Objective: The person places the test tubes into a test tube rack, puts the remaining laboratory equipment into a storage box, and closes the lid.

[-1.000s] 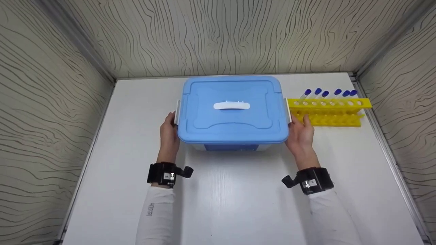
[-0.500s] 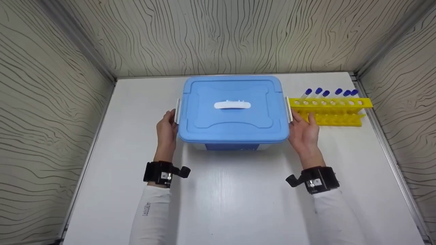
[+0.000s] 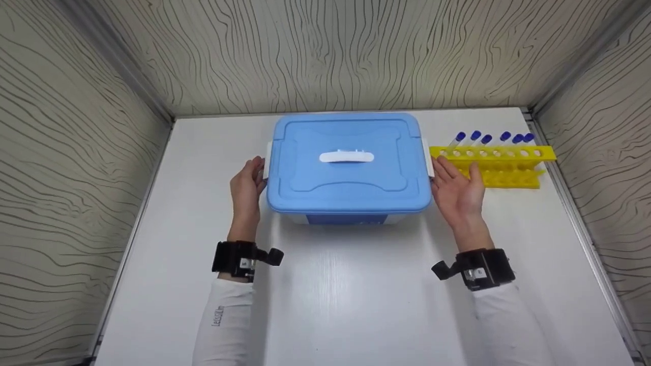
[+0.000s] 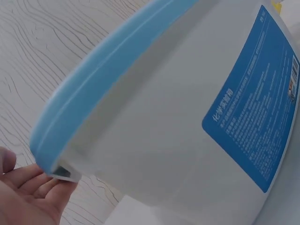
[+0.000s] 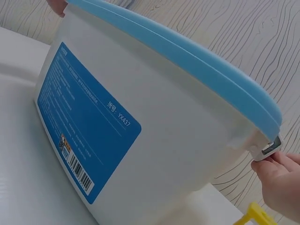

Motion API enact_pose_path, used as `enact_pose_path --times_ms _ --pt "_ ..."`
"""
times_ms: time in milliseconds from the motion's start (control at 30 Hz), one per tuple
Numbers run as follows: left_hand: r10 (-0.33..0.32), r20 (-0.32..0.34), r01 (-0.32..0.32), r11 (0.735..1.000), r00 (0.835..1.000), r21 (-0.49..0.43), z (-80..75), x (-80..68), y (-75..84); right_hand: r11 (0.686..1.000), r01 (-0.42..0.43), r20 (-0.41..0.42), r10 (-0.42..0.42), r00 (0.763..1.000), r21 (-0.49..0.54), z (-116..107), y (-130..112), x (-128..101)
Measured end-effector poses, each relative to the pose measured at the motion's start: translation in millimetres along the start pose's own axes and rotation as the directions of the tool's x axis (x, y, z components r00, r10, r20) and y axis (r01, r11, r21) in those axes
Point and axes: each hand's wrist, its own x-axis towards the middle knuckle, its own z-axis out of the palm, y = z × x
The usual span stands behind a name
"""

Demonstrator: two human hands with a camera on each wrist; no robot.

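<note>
A storage box with a blue lid (image 3: 351,188) and white carry handle (image 3: 347,157) stands on the table. Its pale body (image 4: 154,108) bears a blue printed label (image 5: 89,122). White latches sit at both lid ends: the left latch (image 3: 267,160) and the right latch (image 3: 427,158) stick outward. My left hand (image 3: 246,190) touches the left latch with its fingertips, thumb apart. At the other end, the fingers of my right hand (image 3: 460,198) reach under the right latch, palm up and fingers nearly straight. The box hides some fingertips in the head view.
A yellow test tube rack (image 3: 493,153) stands right of the box, close behind my right hand. Several tubes with blue caps (image 3: 505,136) lean in it. Patterned panels (image 3: 325,56) wall in the white table (image 3: 346,295) at the back and both sides.
Both latches have swung upward and outward at the lid's ends. My hands have moved slightly farther out and away from me, and the right palm shows more. The box stays in place.
</note>
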Motion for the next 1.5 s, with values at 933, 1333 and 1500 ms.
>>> enact_pose_path --times_ms 933,1333,1500 --pt "0.004 0.136 -0.052 0.936 0.991 0.348 -0.1 -0.2 -12.4 0.591 0.012 -0.064 -0.108 0.992 -0.807 18 6 1" --pt "0.039 0.135 -0.082 0.941 0.99 0.328 5.6 -1.7 -14.8 0.462 0.014 -0.066 -0.157 0.985 -0.887 23 9 0" --pt "0.089 0.168 -0.147 0.917 0.982 0.371 4.1 -2.1 -12.7 0.433 0.002 -0.077 -0.165 0.983 -0.901 24 10 1"
